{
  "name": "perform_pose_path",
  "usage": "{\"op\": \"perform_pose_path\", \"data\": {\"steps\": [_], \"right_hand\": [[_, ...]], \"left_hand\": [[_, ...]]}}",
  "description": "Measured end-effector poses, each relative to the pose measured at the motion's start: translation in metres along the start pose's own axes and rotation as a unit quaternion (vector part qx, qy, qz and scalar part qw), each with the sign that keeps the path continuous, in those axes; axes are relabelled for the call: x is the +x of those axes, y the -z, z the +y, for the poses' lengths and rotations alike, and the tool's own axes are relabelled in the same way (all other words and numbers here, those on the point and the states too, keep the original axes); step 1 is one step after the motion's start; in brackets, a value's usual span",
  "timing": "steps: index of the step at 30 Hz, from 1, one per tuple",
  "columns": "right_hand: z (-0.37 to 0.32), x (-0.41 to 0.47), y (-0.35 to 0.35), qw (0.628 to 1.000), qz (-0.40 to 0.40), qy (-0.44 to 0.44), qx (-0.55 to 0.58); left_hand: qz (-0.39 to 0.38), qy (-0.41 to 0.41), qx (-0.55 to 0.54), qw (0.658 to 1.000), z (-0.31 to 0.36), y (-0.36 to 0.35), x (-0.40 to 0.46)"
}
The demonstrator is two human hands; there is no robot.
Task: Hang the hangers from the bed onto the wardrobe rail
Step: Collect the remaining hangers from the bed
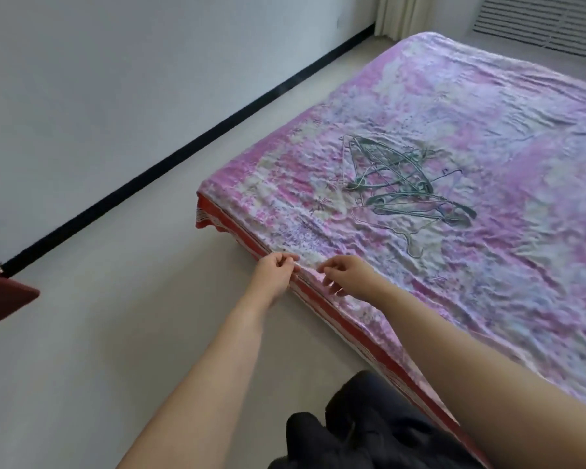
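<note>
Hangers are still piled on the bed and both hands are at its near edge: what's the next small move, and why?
Probably reach the right hand forward to the pile of hangers and grip the nearest one. Neither hand holds a hanger; the left hand is curled at the bed's edge, the right hovers there, and the tangled pile lies further in, mid-bed.

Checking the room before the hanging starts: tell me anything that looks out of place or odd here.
The hangers lie in a tangled, overlapping heap mid-bed rather than side by side, hooks pointing different ways. The bedspread is rumpled. Neither the left hand nor the right hand touches them yet; nothing looks broken.
</note>
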State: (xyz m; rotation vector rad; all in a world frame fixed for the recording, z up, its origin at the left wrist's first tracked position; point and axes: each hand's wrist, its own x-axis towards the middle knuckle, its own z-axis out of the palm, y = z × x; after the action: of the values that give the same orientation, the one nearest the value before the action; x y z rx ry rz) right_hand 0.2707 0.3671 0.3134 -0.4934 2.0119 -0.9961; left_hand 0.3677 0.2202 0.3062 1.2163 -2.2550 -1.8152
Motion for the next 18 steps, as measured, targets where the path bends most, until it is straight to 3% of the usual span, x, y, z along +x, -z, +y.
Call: {"op": "perform_pose_path", "data": {"steps": [4,11,14,18], "right_hand": [[0.011,0.049,0.050,0.997,0.036,-0.036,0.057],[0.033,0.133,0.137,0.983,0.050,-0.111,0.138],[0.046,0.159,0.165,0.957,0.078,-0.149,0.238],[0.067,0.196,0.194,0.893,0.109,-0.188,0.395]], "left_hand": [[-0.063,-0.007,0.028,0.998,0.031,-0.033,0.070],[-0.091,0.009,0.045,0.995,0.095,-0.083,0.161],[-0.117,0.022,0.054,0.991,0.110,-0.101,0.193],[-0.129,0.038,0.052,0.990,0.128,-0.126,0.245]]}}
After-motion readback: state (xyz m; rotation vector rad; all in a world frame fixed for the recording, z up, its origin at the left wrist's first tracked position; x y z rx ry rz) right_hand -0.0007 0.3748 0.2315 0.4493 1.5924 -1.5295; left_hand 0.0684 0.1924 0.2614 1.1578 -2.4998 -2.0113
